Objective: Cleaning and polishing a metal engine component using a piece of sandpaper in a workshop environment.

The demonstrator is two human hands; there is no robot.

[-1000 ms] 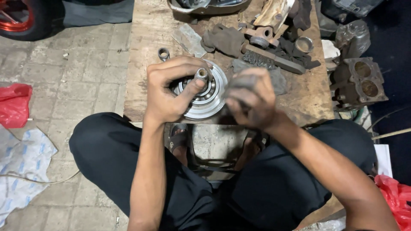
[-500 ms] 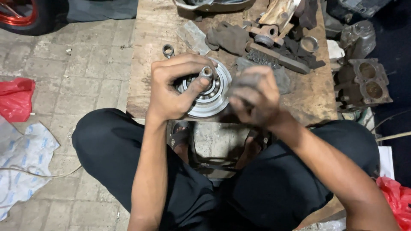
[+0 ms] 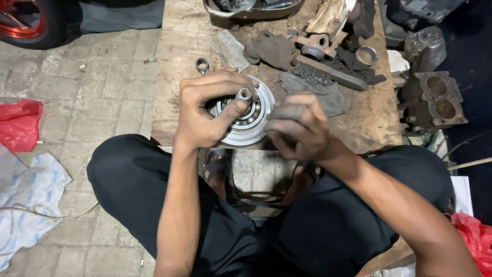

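A round silver metal pulley disc (image 3: pixel 254 124) with a hollow centre shaft and visible bearing balls rests at the front edge of a low wooden board (image 3: pixel 183 66). My left hand (image 3: pixel 210 110) grips the disc from the left, thumb pressed beside the shaft. My right hand (image 3: pixel 298 127), dirty with grease, is closed at the disc's right rim; what it holds is hidden by the fingers. I sit cross-legged behind the board in dark trousers.
On the board lie a grey rag (image 3: pixel 324 92), a wire brush (image 3: pixel 330 73), a small ring spanner (image 3: pixel 202 65), a dark glove (image 3: pixel 269 48) and metal rings. An engine cylinder block (image 3: pixel 434 100) sits at right. Red plastic bags (image 3: pixel 19 123) lie on the paved floor; a red wheel (image 3: pixel 23 18) is top left.
Both hands stay on the disc with only small finger shifts. The view has drifted slightly, and the disc has not moved from its place.
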